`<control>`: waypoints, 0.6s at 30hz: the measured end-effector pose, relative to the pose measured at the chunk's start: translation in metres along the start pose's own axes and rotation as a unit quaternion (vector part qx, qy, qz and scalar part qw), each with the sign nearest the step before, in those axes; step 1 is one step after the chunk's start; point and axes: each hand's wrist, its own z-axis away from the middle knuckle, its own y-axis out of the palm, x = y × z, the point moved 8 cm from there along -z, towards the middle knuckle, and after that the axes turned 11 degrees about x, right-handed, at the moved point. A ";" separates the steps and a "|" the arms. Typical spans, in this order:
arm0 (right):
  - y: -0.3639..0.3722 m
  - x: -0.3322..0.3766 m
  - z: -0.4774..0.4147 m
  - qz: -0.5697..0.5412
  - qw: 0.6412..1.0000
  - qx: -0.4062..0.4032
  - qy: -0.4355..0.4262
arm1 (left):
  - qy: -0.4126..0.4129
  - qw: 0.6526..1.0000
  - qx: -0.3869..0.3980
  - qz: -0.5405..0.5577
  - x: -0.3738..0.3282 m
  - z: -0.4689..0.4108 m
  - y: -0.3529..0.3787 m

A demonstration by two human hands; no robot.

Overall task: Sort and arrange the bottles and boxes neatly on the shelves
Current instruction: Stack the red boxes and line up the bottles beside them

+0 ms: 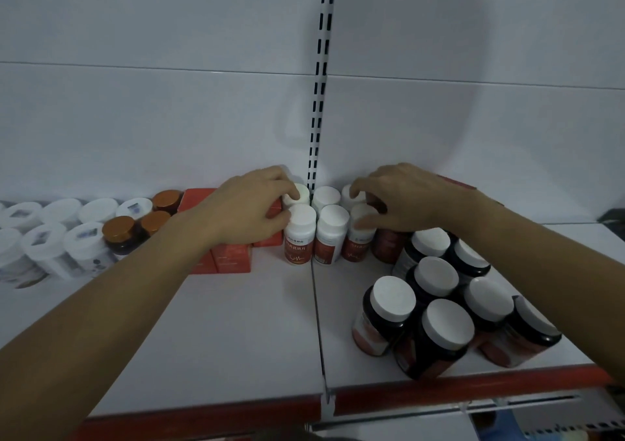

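Bottles [326,224] with white caps and red labels stand in two rows of three at the far middle of the shelf [236,322], close to the back panel, and I bracket them from both sides. My left hand [250,203] curls its fingers over the far left cap, thumb against the near left bottle; my right hand [402,200] curls likewise on the two right ones. Red boxes [233,258] sit just left of the group, dark white-lidded jars [436,298] to the near right.
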 end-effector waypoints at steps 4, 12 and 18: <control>0.017 0.011 -0.004 0.028 0.999 0.021 -0.002 | 0.028 1.000 -0.011 -0.006 -0.016 0.000 0.002; 0.022 0.007 -0.004 0.006 1.000 -0.003 0.031 | 0.025 0.999 -0.029 -0.033 -0.018 0.003 0.009; 0.015 -0.003 0.002 0.008 0.998 -0.028 0.052 | 0.015 0.998 -0.037 -0.043 -0.019 0.002 0.009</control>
